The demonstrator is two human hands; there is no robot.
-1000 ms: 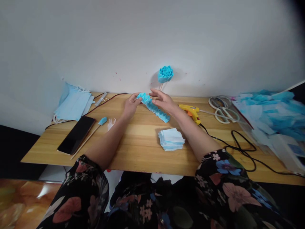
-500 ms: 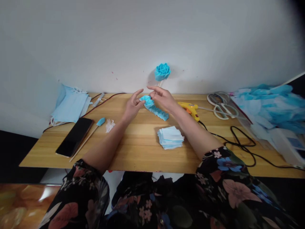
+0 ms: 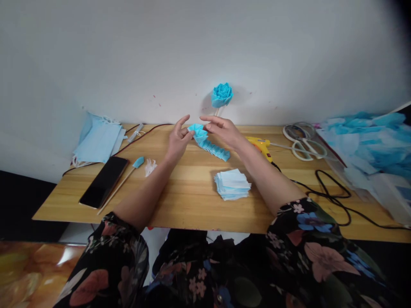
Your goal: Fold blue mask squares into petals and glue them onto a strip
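1. Two patches look like labels: one on the gun [image 3: 265, 149], one on the white box [image 3: 390, 196] at far right. Both are too small or blurry to read, sorry.
2. Left side of the table [image 3: 192, 201]: a pile of masks [image 3: 98, 139] near the wall [image 3: 144, 55], a dark-screened phone [image 3: 104, 182], a stick [image 3: 120, 184] with a blue tip lying just beside it, then some white bits [image 3: 150, 167] close to the left forearm.
3. Right side is busier: scissors [image 3: 310, 145] with white handles behind the gun, the gun's black cord [image 3: 334, 196] looping toward the front, and a big heap [image 3: 375, 137] of blue and white scraps.
4. Stuff in the way: the right forearm crosses in front of the gun and covers part of it. A blue flower [image 3: 222, 95] stands by the wall just behind the right hand [image 3: 224, 130], which hides the bottom of its stem.
5. The left hand [image 3: 178, 137] has the top end of the folded blue strip [image 3: 212, 147] pinched by the thumb, index finger raised clear. The right hand is right up at the strip's other edge, index pointing left; can't tell whether it's gripping.
6. The strip runs from the left fingertips down and rightward, under the right hand, ending above a stack [image 3: 233, 184] of pale squares, apart from it.
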